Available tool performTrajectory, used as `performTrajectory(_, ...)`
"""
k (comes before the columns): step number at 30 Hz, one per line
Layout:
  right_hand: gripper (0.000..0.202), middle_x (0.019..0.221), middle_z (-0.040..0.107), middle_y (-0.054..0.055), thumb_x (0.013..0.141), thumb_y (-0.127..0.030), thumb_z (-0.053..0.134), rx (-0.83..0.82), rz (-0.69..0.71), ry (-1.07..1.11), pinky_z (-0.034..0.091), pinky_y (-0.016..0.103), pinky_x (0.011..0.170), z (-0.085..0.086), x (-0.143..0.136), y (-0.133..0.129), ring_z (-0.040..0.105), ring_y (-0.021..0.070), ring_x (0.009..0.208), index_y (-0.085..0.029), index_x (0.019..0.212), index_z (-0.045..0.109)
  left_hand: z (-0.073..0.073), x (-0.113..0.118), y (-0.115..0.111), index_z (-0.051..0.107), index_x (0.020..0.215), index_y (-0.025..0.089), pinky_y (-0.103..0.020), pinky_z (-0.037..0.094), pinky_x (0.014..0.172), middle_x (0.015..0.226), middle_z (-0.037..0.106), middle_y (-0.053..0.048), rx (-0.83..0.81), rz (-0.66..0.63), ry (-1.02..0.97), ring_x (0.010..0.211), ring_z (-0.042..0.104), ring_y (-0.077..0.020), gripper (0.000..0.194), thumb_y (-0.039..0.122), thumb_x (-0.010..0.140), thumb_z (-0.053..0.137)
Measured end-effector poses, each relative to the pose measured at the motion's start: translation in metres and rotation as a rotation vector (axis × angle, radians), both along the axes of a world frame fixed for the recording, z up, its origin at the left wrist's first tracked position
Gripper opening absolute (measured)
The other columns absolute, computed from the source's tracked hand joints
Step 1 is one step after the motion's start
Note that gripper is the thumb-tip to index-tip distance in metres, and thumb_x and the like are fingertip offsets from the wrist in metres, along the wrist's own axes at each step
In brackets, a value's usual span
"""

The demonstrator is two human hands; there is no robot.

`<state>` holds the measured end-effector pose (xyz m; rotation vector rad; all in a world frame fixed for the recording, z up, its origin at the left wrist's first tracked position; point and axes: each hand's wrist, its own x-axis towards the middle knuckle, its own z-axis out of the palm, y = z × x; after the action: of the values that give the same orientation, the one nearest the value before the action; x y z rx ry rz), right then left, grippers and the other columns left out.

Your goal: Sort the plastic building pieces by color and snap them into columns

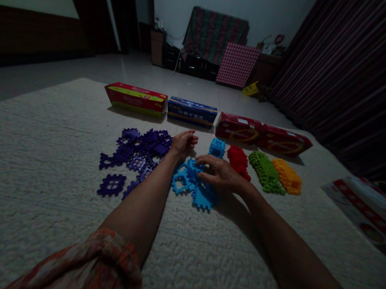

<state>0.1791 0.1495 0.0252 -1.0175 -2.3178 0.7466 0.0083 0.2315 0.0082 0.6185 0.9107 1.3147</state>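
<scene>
Over the loose blue pieces [203, 197] on the quilted mat, my right hand [219, 173] reaches with thumb and fingers apart, its fingertips at the pile. My left hand [183, 144] is just beyond the pile's upper left, fingers curled; whether something is in them is hidden. A stack of blue pieces [217, 148] stands behind my right hand. Purple pieces [154, 143] lie scattered to the left, one separate piece [112, 185] nearest me. Rows of red pieces [237, 160], green pieces [264, 171] and orange pieces [286, 176] lie to the right.
Behind the pieces stand a red and yellow-green box [135, 100], a blue box [192, 112] and two dark red boxes [238, 128]. A printed package [363, 209] lies at the mat's right side. Farther back are a cloth-covered cabinet and a checked cloth [238, 64].
</scene>
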Motion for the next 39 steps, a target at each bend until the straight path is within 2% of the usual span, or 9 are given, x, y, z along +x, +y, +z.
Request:
performTrajectory(6, 0.046, 0.123, 0.067, 0.011, 0.079, -0.025, 0.067, -0.001, -0.127, -0.048, 0.054, 0.036, 0.087, 0.009, 0.015, 0.003, 0.065, 0.0233, 0.106, -0.02, 0.125, 0.063, -0.002, 0.0, 0.002, 0.062, 0.107, 0.011, -0.015, 0.037, 0.049, 0.067, 0.063, 0.002, -0.002, 0.002, -0.007, 0.054, 0.057, -0.0057, 0.03, 0.011, 0.078, 0.06)
performTrajectory(10, 0.027, 0.104, 0.072, 0.009, 0.088, -0.033, 0.058, -0.029, -0.096, -0.185, 0.05, 0.032, 0.08, 0.024, 0.029, 0.002, 0.066, 0.0212, 0.091, -0.018, 0.108, 0.068, -0.002, 0.001, 0.001, 0.063, 0.105, 0.012, -0.015, 0.037, 0.048, 0.066, 0.064, 0.002, -0.002, 0.005, -0.017, 0.053, 0.057, -0.0061, 0.031, 0.01, 0.074, 0.062)
performTrajectory(15, 0.027, 0.075, 0.062, 0.003, 0.092, -0.032, 0.044, -0.041, -0.132, -0.264, 0.039, 0.027, 0.064, 0.028, 0.025, 0.004, 0.056, 0.0157, 0.068, -0.017, 0.082, 0.063, -0.001, 0.002, 0.0, 0.063, 0.101, 0.013, -0.015, 0.037, 0.047, 0.064, 0.064, 0.001, -0.005, -0.007, -0.016, 0.052, 0.057, -0.0068, 0.029, 0.009, 0.072, 0.061)
performTrajectory(20, 0.04, 0.054, 0.045, -0.001, 0.093, -0.034, 0.04, -0.091, -0.263, -0.432, 0.028, 0.026, 0.053, 0.026, 0.018, 0.002, 0.043, 0.0126, 0.054, -0.02, 0.057, 0.051, -0.002, 0.002, 0.001, 0.064, 0.103, 0.012, -0.016, 0.037, 0.048, 0.065, 0.064, 0.0, 0.002, -0.011, -0.019, 0.053, 0.058, -0.0074, 0.032, 0.008, 0.072, 0.06)
performTrajectory(23, 0.053, 0.05, 0.049, 0.003, 0.097, -0.044, 0.039, -0.187, -0.308, -0.646, 0.029, 0.028, 0.053, 0.034, 0.018, -0.004, 0.047, 0.0143, 0.053, -0.018, 0.054, 0.056, -0.004, 0.001, 0.001, 0.064, 0.106, 0.011, -0.016, 0.038, 0.049, 0.066, 0.065, 0.0, 0.01, -0.016, -0.014, 0.054, 0.058, -0.0078, 0.034, 0.008, 0.072, 0.059)
performTrajectory(29, 0.05, 0.068, 0.068, 0.013, 0.089, -0.058, 0.059, -0.207, -0.441, -0.958, 0.037, 0.031, 0.058, 0.058, 0.024, -0.014, 0.062, 0.0218, 0.064, -0.014, 0.07, 0.073, -0.005, 0.001, 0.001, 0.065, 0.104, 0.012, -0.017, 0.039, 0.049, 0.068, 0.065, -0.001, 0.022, -0.016, 0.004, 0.056, 0.058, -0.0087, 0.033, 0.01, 0.072, 0.061)
performTrajectory(33, 0.023, 0.098, 0.074, 0.011, 0.082, -0.033, 0.071, -0.107, -0.363, -0.827, 0.046, 0.031, 0.072, 0.059, 0.03, -0.018, 0.068, 0.0236, 0.086, -0.019, 0.1, 0.076, -0.004, 0.002, 0.001, 0.065, 0.105, 0.013, -0.017, 0.039, 0.049, 0.068, 0.065, -0.001, 0.025, -0.016, 0.017, 0.055, 0.058, -0.0085, 0.034, 0.01, 0.071, 0.062)
performTrajectory(36, 0.049, 0.126, 0.067, 0.01, 0.076, -0.017, 0.075, -0.017, -0.197, -0.675, 0.049, 0.031, 0.089, 0.047, 0.031, -0.017, 0.065, 0.0244, 0.109, -0.021, 0.124, 0.067, -0.003, 0.002, -0.001, 0.064, 0.103, 0.013, -0.016, 0.038, 0.049, 0.067, 0.065, -0.001, 0.021, -0.018, 0.019, 0.055, 0.058, -0.0082, 0.032, 0.01, 0.072, 0.062)
performTrajectory(39, 0.051, 0.127, 0.063, 0.011, 0.075, -0.014, 0.075, -0.011, -0.124, -0.656, 0.049, 0.032, 0.092, 0.034, 0.027, -0.016, 0.063, 0.0251, 0.113, -0.021, 0.124, 0.065, -0.001, 0.002, -0.001, 0.063, 0.1, 0.012, -0.016, 0.038, 0.048, 0.066, 0.064, 0.0, 0.014, -0.01, 0.005, 0.053, 0.058, -0.0074, 0.026, 0.009, 0.075, 0.058)
